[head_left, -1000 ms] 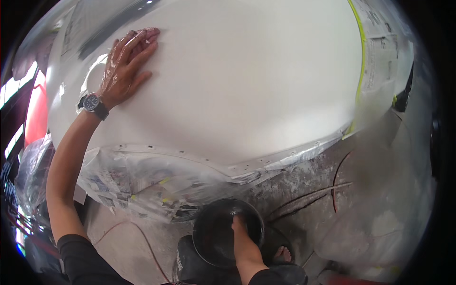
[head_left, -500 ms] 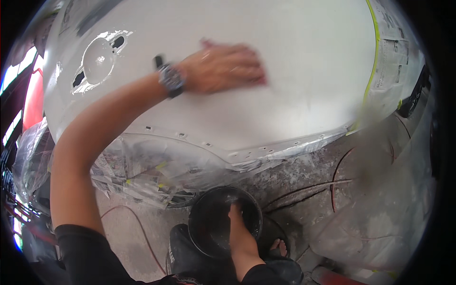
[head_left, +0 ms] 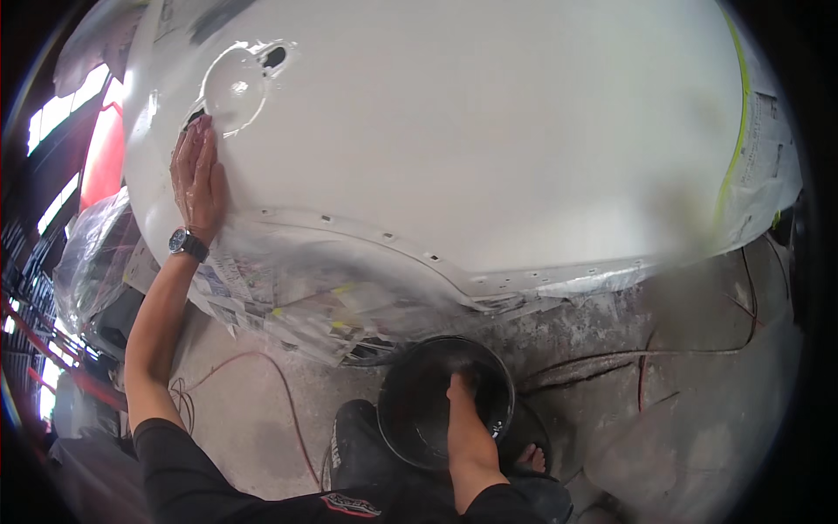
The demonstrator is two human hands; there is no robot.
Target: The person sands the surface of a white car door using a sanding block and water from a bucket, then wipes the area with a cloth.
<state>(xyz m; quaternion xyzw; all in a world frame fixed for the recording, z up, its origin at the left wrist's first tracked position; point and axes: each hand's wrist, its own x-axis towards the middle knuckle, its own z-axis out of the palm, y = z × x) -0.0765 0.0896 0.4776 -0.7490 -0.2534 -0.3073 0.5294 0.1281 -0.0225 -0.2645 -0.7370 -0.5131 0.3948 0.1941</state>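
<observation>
My left hand (head_left: pixel 199 179), with a wristwatch (head_left: pixel 188 244) on the wrist, lies wet and flat on a white car body panel (head_left: pixel 489 148). Its fingers are stretched out, with the tips at the lower hole of the round door-handle recess (head_left: pixel 234 92). No pad shows around the hand; whether one lies under the palm is hidden. My right hand (head_left: pixel 463 382) reaches down into a black bucket (head_left: pixel 397 445) between my legs. Its fingers are lost in the dark inside, so what they hold cannot be made out.
Newspaper masking (head_left: pixel 253 284) and plastic film hang below the panel's lower edge. More newspaper (head_left: pixel 764 131), with yellow-green tape, covers the panel's right end. A red hose (head_left: pixel 284 389) and dark cables (head_left: pixel 611 354) run over the concrete floor (head_left: pixel 305 371). Plastic-wrapped parts (head_left: pixel 96 262) stand at left.
My left hand has moved from the panel's middle to the handle recess at left. The red pad seen under it before no longer shows. My right hand stays in the bucket; the view has shifted.
</observation>
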